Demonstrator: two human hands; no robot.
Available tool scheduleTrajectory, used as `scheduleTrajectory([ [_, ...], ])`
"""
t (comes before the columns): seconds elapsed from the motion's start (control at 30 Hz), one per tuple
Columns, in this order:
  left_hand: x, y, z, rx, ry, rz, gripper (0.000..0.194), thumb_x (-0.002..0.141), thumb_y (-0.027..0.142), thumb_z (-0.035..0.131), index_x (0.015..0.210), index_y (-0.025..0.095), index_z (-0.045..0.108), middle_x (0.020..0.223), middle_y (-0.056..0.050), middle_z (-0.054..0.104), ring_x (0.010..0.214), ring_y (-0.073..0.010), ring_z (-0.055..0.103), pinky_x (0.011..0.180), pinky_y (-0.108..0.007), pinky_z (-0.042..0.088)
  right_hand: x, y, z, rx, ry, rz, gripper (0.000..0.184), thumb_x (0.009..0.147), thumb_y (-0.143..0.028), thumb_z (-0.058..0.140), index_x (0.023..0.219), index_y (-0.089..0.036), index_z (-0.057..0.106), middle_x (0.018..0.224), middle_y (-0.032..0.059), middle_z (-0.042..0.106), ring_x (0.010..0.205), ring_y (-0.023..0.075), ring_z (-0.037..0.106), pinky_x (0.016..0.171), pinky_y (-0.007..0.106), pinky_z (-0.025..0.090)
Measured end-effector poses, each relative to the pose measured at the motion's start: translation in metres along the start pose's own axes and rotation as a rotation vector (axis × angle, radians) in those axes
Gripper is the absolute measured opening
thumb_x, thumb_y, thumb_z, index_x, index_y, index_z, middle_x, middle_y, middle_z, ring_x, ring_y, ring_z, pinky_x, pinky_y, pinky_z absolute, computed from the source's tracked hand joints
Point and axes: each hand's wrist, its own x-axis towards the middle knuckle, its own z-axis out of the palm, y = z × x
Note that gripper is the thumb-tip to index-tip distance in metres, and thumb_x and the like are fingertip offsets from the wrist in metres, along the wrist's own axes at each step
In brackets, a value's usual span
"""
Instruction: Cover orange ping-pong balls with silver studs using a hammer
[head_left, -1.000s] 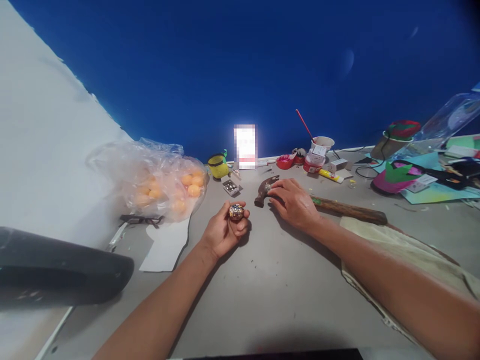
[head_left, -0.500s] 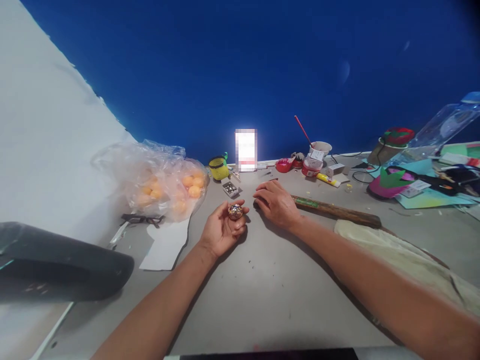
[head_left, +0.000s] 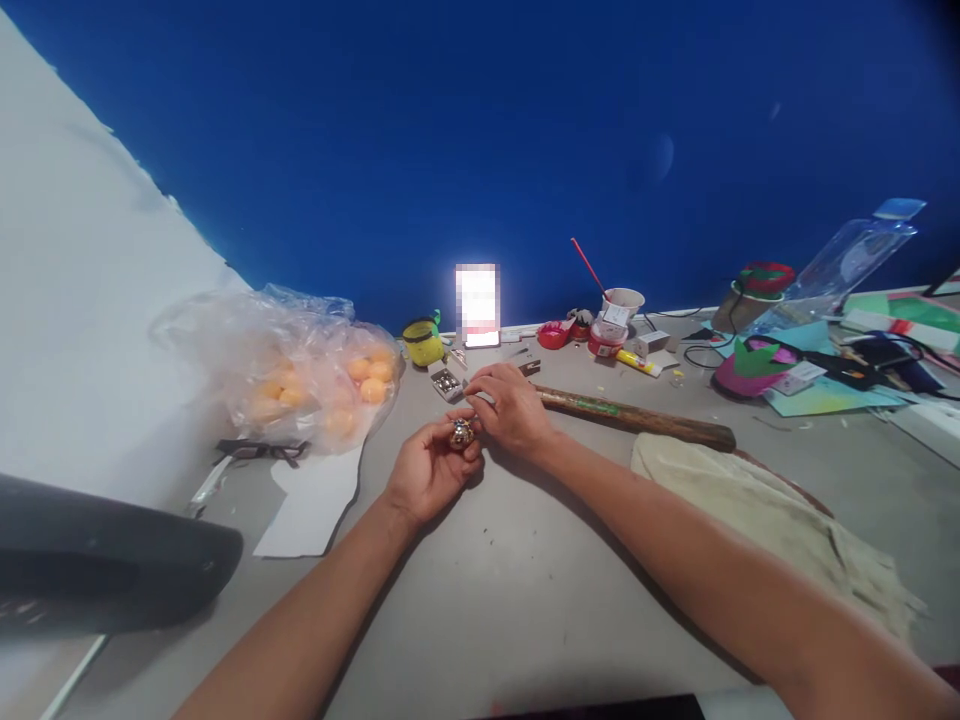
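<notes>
My left hand (head_left: 431, 468) rests on the grey table (head_left: 525, 580) with its fingers curled round a small shiny decorated ball (head_left: 461, 433). My right hand (head_left: 510, 405) lies just right of it, fingertips bent down and touching the ball's upper right side. A hammer with a wooden handle (head_left: 637, 417) lies behind my right hand, its head hidden by the hand. A small open box of studs (head_left: 445, 381) sits just beyond both hands.
A clear plastic bag of orange balls (head_left: 300, 375) lies at the left, with black glasses (head_left: 259, 450) and white paper (head_left: 311, 505) before it. A lit phone (head_left: 477, 303), yellow cup (head_left: 422, 342), paint pots (head_left: 607, 335), craft scraps (head_left: 757, 365) and a cloth (head_left: 757, 510) fill the back and right.
My right hand has left the hammer head and slid left to meet the ball in my left hand. The view has shifted a little to the right.
</notes>
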Motion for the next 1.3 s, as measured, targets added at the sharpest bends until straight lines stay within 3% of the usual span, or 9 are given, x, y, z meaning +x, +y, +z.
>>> scheduleTrajectory([
  [0.1, -0.002, 0.000, 0.001, 0.060, 0.005, 0.016, 0.031, 0.070, 0.008, 0.063, 0.100, 0.014, 0.067, 0.088, -0.008, 0.067, 0.062, -0.0127, 0.057, 0.054, -0.023, 0.046, 0.014, -0.003, -0.013, 0.158, 0.006, 0.174, 0.011, 0.088, -0.017, 0.067, 0.082, -0.020, 0.074, 0.093, 0.0050, 0.076, 0.095, 0.0210, 0.066, 0.093, 0.037, 0.052],
  [0.23, -0.003, -0.002, 0.003, 0.168, 0.033, 0.080, 0.040, 0.069, 0.007, 0.071, 0.108, 0.014, 0.067, 0.091, -0.006, 0.067, 0.067, -0.0124, 0.062, 0.059, -0.023, 0.049, 0.036, 0.000, -0.034, 0.435, -0.152, 0.515, 0.010, 0.085, -0.024, 0.070, 0.080, -0.017, 0.076, 0.077, 0.0037, 0.075, 0.072, 0.0148, 0.065, 0.065, 0.026, 0.053],
  [0.33, -0.002, -0.006, 0.004, 0.297, 0.022, 0.102, 0.042, 0.074, 0.017, 0.081, 0.113, 0.016, 0.064, 0.090, -0.005, 0.067, 0.063, -0.0123, 0.061, 0.054, -0.024, 0.048, 0.034, 0.005, -0.035, 0.553, -0.185, 0.581, 0.014, 0.085, -0.028, 0.071, 0.079, -0.016, 0.075, 0.077, 0.0052, 0.076, 0.067, 0.0131, 0.063, 0.055, 0.022, 0.049],
  [0.43, -0.001, -0.009, 0.003, 0.412, 0.023, 0.175, 0.050, 0.073, 0.029, 0.087, 0.114, 0.018, 0.061, 0.089, -0.002, 0.066, 0.060, -0.0116, 0.059, 0.052, -0.025, 0.046, 0.016, 0.010, -0.023, 0.444, -0.086, 0.564, 0.016, 0.091, -0.027, 0.064, 0.083, -0.016, 0.074, 0.073, 0.0029, 0.075, 0.062, 0.0127, 0.061, 0.060, 0.025, 0.049],
  [0.6, -0.001, -0.009, 0.000, 0.817, 0.215, 0.431, 0.052, 0.068, 0.025, 0.086, 0.113, 0.019, 0.062, 0.090, 0.000, 0.066, 0.067, -0.0109, 0.059, 0.063, -0.025, 0.051, -0.001, 0.015, -0.016, 0.229, -0.166, 0.274, 0.013, 0.091, -0.022, 0.065, 0.084, -0.019, 0.075, 0.074, -0.0001, 0.075, 0.073, 0.0145, 0.066, 0.075, 0.026, 0.048],
  [0.77, 0.000, -0.007, -0.005, 1.005, 0.312, 0.538, 0.051, 0.070, 0.028, 0.082, 0.116, 0.018, 0.061, 0.102, -0.005, 0.070, 0.076, -0.0149, 0.064, 0.069, -0.028, 0.053, 0.002, 0.005, -0.025, 0.303, -0.313, 0.264, 0.011, 0.088, -0.026, 0.071, 0.094, -0.018, 0.077, 0.080, -0.0006, 0.076, 0.073, 0.0129, 0.064, 0.071, 0.025, 0.045],
  [0.93, 0.001, -0.010, -0.010, 1.203, 0.345, 0.688, 0.041, 0.079, 0.033, 0.076, 0.115, 0.018, 0.063, 0.108, -0.008, 0.070, 0.080, -0.0170, 0.065, 0.075, -0.031, 0.053, 0.000, -0.005, -0.027, 0.212, -0.443, 0.268, 0.034, 0.077, -0.029, 0.083, 0.110, -0.023, 0.077, 0.085, -0.0023, 0.076, 0.076, 0.0136, 0.065, 0.070, 0.025, 0.042],
  [1.13, 0.000, -0.012, -0.008, 1.144, 0.305, 0.633, 0.044, 0.079, 0.031, 0.075, 0.118, 0.019, 0.061, 0.110, -0.007, 0.070, 0.079, -0.0165, 0.066, 0.073, -0.030, 0.052, -0.005, -0.006, -0.026, 0.210, -0.442, 0.221, 0.023, 0.083, -0.031, 0.077, 0.105, -0.022, 0.079, 0.087, -0.0003, 0.076, 0.075, 0.0142, 0.062, 0.070, 0.026, 0.042],
  [1.3, -0.002, -0.008, -0.004, 1.045, 0.245, 0.600, 0.040, 0.080, 0.028, 0.076, 0.117, 0.019, 0.064, 0.100, -0.006, 0.073, 0.077, -0.0157, 0.064, 0.073, -0.028, 0.052, -0.006, -0.002, -0.025, 0.342, -0.414, 0.155, 0.029, 0.087, -0.025, 0.071, 0.115, -0.021, 0.078, 0.103, 0.0031, 0.079, 0.086, 0.0173, 0.067, 0.080, 0.029, 0.048],
])
